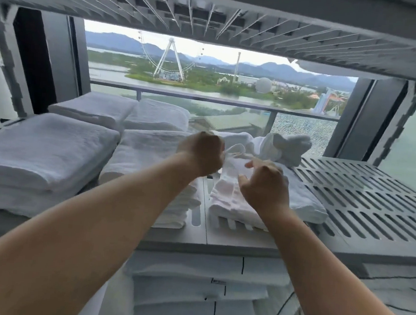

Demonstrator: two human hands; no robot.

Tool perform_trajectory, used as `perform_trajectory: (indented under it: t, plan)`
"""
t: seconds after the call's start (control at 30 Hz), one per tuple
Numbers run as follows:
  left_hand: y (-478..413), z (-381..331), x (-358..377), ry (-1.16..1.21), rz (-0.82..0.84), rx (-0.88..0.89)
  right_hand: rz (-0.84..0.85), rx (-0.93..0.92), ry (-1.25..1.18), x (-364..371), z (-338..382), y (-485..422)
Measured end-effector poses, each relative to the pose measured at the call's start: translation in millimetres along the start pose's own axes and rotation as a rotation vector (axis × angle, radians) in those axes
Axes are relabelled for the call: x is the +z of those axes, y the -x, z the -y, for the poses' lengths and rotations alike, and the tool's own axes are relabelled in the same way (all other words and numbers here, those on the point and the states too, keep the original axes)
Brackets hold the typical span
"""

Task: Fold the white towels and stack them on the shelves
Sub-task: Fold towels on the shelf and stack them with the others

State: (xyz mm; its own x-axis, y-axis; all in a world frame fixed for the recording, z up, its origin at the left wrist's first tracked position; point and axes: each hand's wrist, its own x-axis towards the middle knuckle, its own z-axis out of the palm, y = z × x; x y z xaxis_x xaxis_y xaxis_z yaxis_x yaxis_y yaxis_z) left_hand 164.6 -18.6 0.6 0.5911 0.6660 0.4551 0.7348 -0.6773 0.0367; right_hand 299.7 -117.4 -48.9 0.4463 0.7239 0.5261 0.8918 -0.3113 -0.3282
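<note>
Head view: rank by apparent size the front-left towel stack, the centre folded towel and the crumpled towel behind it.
1. front-left towel stack, though it is nearest the camera
2. centre folded towel
3. crumpled towel, farther back, so true size unsure

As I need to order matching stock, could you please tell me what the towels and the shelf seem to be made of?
The towels look like white cotton terry: a nubby matte pile and soft, rounded folds. The shelf looks like grey moulded plastic, matte, with slots and ribs; painted metal cannot be ruled out.
</note>
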Motion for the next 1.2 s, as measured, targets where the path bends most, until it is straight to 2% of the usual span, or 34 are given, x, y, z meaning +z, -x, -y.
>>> perform_trajectory:
  t: [0.17, 0.3, 0.4, 0.7, 0.9, 1.1, 1.2]
  plan:
    - [-7.1, -48.3, 22.0, 0.142, 0.212, -0.077, 0.103, 0.0, 0.047, -6.3, -43.0, 4.8]
    - [-13.1, -73.7, 39.1, 0.084, 0.428, -0.224, 0.153, -0.062, -0.004, -9.0, -69.5, 7.5]
    - [-13.7, -86.9, 47.1, 0.095, 0.512, -0.317, 0.222, -0.108, -0.024, -7.8, -84.7, 5.5]
    - [4.2, -110.6, 46.8, 0.226, 0.321, -0.473, 0.103, -0.204, -0.204, -3.5, -119.7, 4.8]
    - [12.9, -123.1, 33.3, 0.231, 0.271, -0.448, 0.051, -0.101, -0.403, -17.1, -133.7, 8.0]
    - [26.5, -132.5, 26.1, 0.315, 0.156, -0.408, -0.016, -0.022, -0.461, -34.7, -138.4, 23.6]
    - [29.0, -145.0, 22.7, 0.404, 0.124, -0.354, -0.107, 0.004, -0.464, -45.4, -142.0, 31.5]
